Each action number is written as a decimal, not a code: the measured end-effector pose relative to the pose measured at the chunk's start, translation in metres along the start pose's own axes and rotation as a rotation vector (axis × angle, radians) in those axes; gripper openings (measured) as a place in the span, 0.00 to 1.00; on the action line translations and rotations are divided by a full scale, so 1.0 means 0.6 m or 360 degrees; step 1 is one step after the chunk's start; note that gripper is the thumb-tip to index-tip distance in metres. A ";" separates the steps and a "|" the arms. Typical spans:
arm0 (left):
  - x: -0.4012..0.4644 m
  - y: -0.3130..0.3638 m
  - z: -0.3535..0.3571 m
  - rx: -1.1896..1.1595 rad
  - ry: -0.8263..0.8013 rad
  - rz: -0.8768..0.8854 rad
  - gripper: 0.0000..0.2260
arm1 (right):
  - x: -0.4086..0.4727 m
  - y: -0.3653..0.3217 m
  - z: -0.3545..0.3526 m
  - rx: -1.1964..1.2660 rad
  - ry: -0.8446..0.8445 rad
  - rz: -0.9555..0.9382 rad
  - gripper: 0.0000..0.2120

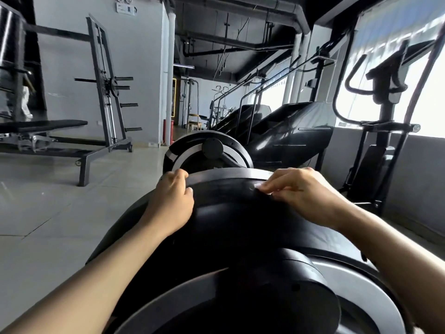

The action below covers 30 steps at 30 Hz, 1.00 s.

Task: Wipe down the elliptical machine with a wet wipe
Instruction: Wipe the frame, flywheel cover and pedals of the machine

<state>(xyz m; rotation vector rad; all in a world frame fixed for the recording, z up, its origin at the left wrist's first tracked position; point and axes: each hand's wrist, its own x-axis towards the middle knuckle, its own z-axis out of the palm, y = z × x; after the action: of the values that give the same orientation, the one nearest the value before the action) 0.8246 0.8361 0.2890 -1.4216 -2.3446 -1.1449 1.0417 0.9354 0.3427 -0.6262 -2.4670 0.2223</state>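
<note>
Two hands: both on the black flywheel housing (231, 213) of the elliptical machine.
Left hand (172, 201): grip curled over the housing's left edge, by the silver trim band (231, 174).
Right hand (301, 191): fingers bunched, pinching at the housing top; a pale speck shows at the fingertips.
Wet wipe: not plainly visible; possibly under the right fingertips, cannot tell.
Axis: trim band runs left to right between the hands.
Nearer hand: right, judged likelier to wipe.

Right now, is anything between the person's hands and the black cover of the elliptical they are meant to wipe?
Nothing visible. The left hand curls over the edge of the black cover, and the right hand rests on top, fingers pressing something small and pale, too small to identify as the wipe.
</note>
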 end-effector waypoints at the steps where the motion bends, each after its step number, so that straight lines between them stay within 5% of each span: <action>1: 0.000 0.001 0.001 -0.0002 -0.0001 0.0013 0.14 | 0.001 -0.013 0.007 0.0023 -0.0036 -0.0088 0.09; 4: 0.000 0.000 0.000 -0.0024 -0.0047 0.0045 0.14 | 0.018 -0.033 0.024 0.0049 -0.0190 -0.0253 0.13; 10: -0.023 -0.033 -0.005 -0.0003 -0.0050 -0.0041 0.15 | 0.020 0.010 -0.004 -0.0144 -0.0025 0.0102 0.18; 18: -0.023 -0.038 -0.006 0.0026 -0.0073 -0.0017 0.15 | 0.109 -0.095 0.088 0.0022 -0.0551 -0.0381 0.13; 25: -0.021 -0.041 -0.002 0.0068 -0.0029 0.0038 0.16 | 0.091 -0.028 0.009 0.0165 -0.0279 -0.0139 0.29; 30: -0.022 -0.041 -0.002 0.0060 -0.0031 0.0064 0.16 | 0.134 -0.032 0.062 -0.0113 -0.0257 -0.0142 0.20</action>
<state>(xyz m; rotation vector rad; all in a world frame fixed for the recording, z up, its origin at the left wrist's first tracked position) 0.8110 0.8201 0.2703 -1.4667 -2.3270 -1.0758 0.9550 0.9565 0.3578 -0.5448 -2.6616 0.1563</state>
